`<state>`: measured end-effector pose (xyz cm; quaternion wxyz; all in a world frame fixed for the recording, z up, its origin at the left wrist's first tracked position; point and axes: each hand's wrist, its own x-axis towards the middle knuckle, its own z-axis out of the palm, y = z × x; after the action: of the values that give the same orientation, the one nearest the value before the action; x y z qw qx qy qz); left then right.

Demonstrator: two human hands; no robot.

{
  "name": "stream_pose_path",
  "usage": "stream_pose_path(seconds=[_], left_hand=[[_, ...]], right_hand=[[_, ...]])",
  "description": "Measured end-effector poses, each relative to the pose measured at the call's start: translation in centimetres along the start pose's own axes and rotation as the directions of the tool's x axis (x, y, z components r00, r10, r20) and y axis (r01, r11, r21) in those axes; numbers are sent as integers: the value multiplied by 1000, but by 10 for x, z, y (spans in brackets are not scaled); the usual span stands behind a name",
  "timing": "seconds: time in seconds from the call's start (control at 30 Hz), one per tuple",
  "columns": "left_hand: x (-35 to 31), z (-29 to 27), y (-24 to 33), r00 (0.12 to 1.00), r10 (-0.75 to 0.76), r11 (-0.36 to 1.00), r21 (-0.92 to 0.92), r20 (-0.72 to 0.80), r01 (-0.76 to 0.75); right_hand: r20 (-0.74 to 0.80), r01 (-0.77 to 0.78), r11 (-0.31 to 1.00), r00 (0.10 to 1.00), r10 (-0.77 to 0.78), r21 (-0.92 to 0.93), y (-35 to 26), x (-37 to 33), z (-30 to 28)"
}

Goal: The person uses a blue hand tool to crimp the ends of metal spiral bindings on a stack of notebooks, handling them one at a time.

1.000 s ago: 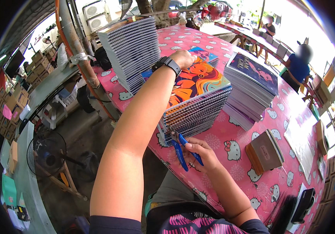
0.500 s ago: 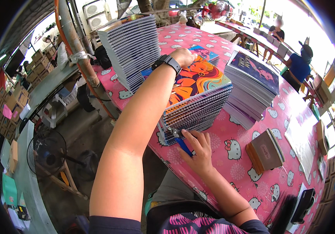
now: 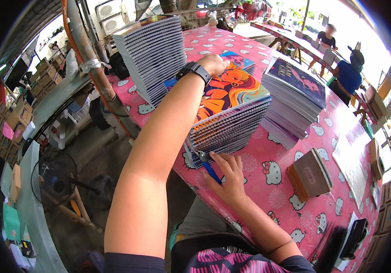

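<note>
A stack of spiral notebooks [image 3: 227,125] stands before me, its top cover bright orange and teal with a drawn woman. Over the far left edge of that stack lies my left hand [image 3: 214,66], wearing a dark watch, its fingers curled down and partly hidden. My right hand [image 3: 230,179] is closed around blue-handled pliers [image 3: 211,171]. Their metal jaws are at the lower left end of the coil bindings, near the bottom of the stack; whether they grip a wire is too small to tell.
A taller notebook stack [image 3: 152,59] stands at the left, another with a dark cover [image 3: 295,77] at the right. A small brown notebook pile [image 3: 310,175] and black coils [image 3: 332,245] lie on the pink table [image 3: 261,200]. A post [image 3: 100,75] rises beside the left edge. Two people are beyond.
The pliers and my right fingers have shifted slightly left along the bottom of the stack. My left hand stays at the far edge of the stack.
</note>
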<state>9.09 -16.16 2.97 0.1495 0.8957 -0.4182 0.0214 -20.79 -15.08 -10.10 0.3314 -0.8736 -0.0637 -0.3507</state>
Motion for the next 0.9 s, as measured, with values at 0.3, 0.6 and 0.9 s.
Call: stream_pose_path(seconds=[0.3,0.6,0.9], left_hand=[[-9,-2,11,999,23,999,-48,-47,-25],[-2,-1,2,991,134,977,165,27,-137],[-9,-7,9,996,80,988,134,29,-83]], right_hand=[[-51,31,993,998,-37,-112,6,-1,1],[295,-369,847,918,266,383,6,2,-7],[-33,31,999,999,-33,-45,9,1,5]])
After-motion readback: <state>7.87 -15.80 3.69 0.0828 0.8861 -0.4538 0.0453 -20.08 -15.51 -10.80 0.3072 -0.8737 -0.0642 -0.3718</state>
